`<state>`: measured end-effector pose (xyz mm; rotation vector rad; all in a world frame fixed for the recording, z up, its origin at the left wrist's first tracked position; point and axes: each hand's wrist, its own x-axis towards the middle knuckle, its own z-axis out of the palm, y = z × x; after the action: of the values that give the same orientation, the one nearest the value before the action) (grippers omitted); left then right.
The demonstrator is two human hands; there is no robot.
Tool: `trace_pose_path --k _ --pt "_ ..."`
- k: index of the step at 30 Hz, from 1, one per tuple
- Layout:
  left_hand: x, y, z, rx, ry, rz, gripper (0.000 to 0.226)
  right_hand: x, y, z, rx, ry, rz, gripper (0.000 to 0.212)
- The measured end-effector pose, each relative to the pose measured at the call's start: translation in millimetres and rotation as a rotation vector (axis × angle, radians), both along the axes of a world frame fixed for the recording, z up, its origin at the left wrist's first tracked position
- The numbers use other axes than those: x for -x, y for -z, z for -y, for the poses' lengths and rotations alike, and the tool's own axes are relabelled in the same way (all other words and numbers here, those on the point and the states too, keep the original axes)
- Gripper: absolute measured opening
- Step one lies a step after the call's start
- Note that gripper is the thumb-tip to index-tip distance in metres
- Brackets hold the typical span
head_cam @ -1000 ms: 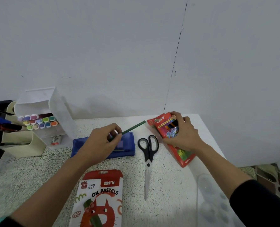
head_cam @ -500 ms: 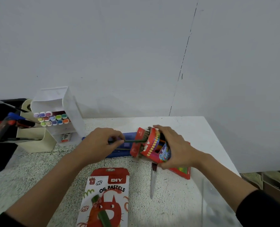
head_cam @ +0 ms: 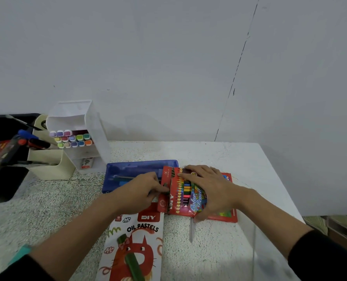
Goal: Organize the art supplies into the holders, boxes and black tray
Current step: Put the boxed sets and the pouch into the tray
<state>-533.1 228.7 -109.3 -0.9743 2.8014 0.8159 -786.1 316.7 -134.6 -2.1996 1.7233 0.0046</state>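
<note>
A red colour pencil box (head_cam: 180, 196) lies on the table with its flap open to the left and several coloured pencils showing through its window. My right hand (head_cam: 211, 191) grips the box from above, fingers curled over its top edge. My left hand (head_cam: 140, 191) is at the box's open end and pinches a dark green pencil (head_cam: 165, 185). Only a short piece of the pencil shows at my fingertips. Behind my left hand lies a blue pencil case (head_cam: 140, 168).
An oil pastels box (head_cam: 136, 246) lies near the front edge. A scissors blade (head_cam: 191, 230) sticks out from under the red box. At the left stand a white marker holder (head_cam: 77, 118), a cream holder (head_cam: 49, 165) and a black tray (head_cam: 4, 185). A clear palette (head_cam: 270, 250) is at the front right.
My right hand lifted the red box, swung it left over the scissors and set it down. My left hand brought the green pencil to the box's open end, where most of it is now hidden.
</note>
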Motion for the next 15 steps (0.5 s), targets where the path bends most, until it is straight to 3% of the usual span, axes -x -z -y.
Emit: trace_pose_path --k 7,13,15 --pt "13 18 -9 0.112 -0.238 -0.313 0.016 -1 -1 1 -0.017 0.007 -0.002 0.122" --pt "-9 34 -7 0.027 -0.276 -0.441 0.028 2 3 1 -0.012 0.015 0.059 0.121" --pt "-21 39 -3 0.103 -0.271 -0.409 0.029 2 4 1 -0.007 0.020 0.073 0.121"
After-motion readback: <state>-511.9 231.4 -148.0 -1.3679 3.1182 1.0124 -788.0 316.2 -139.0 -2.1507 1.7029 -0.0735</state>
